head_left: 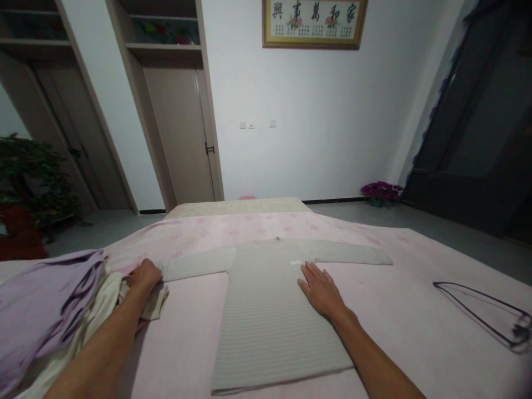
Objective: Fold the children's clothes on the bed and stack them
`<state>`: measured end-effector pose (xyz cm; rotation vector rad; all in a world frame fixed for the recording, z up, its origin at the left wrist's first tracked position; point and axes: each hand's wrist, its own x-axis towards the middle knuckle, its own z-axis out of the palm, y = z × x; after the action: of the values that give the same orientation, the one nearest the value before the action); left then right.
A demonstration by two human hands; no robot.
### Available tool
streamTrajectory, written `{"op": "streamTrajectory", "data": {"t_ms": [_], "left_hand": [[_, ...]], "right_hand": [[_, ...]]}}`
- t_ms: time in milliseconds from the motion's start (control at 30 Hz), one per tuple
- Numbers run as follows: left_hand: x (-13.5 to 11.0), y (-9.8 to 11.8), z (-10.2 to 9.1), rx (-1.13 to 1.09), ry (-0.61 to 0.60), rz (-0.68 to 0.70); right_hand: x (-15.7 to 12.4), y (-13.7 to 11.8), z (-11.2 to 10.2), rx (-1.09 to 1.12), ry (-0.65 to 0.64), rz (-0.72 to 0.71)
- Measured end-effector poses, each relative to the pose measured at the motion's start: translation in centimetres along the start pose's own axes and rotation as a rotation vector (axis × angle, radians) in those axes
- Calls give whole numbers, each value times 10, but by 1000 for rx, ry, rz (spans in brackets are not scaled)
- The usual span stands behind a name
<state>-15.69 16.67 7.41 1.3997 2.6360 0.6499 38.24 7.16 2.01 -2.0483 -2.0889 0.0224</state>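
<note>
A pale grey-green striped long-sleeved shirt [274, 316] lies spread flat on the pink bed cover, its sleeves stretched out to both sides. At the end of its left sleeve [195, 265], my left hand [145, 272] is closed round the cuff. My right hand [322, 288] rests flat on the right side of the chest, fingers stretched out. Beside my left forearm sits a pile of clothes, with a lilac garment [45, 310] on top and a cream one [95, 310] beneath it.
A black wire hanger [482, 310] lies on the pink cover [399, 310] at the right. Beyond the far edge stand a beige padded surface [241, 207], a pot of purple flowers [381, 191] and a door [178, 133]. A leafy plant [33, 177] stands at the left.
</note>
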Motion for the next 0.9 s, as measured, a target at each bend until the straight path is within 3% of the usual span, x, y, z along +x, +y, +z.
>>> {"op": "streamTrajectory", "data": {"t_ms": [100,200,333,467,567,667,767,900], "left_hand": [[-4,20,-1,-55,16,-4],[-25,57,-2,-162,40,129],[-91,117,5,-468,-48,485],[-166,147,35,-522,-331,708],[-197,146,61,-451,-470,801],[-205,132,67,-506,-497,839],[-205,108,46,-453,-461,832],[-212,70,4,-108,-411,823]], "right_hand": [[-1,-1,-1,8,-2,-2],[-2,-2,-2,13,2,-8],[-4,-3,-4,25,58,-11],[-9,-10,-12,82,151,-33],[-15,-27,-22,177,157,-73],[-17,-52,-31,248,94,-116],[-9,-78,-40,247,5,-82],[16,-110,-41,277,-146,8]]}}
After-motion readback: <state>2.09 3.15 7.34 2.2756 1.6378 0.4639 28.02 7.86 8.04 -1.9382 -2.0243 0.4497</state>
